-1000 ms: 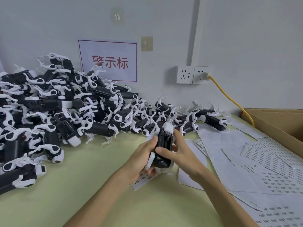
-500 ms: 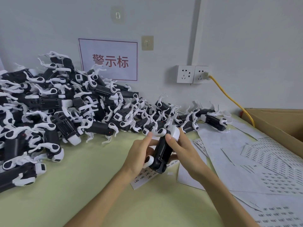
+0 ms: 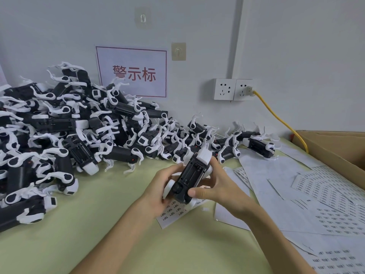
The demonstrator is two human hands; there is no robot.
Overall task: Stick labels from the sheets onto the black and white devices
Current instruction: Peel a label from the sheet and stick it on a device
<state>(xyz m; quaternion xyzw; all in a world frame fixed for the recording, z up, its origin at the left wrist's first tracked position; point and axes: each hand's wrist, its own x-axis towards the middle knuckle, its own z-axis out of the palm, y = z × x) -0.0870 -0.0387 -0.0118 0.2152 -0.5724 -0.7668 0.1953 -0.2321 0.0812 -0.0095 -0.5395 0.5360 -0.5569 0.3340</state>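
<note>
One black-and-white device in curled grip of left hand and right hand — "警示标" sign behind.

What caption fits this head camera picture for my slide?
Left hand and right hand hold a black and white device over a label sheet.

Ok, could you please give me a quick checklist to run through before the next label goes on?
1. Device held securely: ok, left hand and right hand both grip it.
2. Black face turned up into view: ok.
3. Label already on this device: cannot tell.
4. Label sheet close by: ok, it lies on the table under the hands, with labels left on it.
5. A hand free to peel: not ok, both are on the device.
</note>
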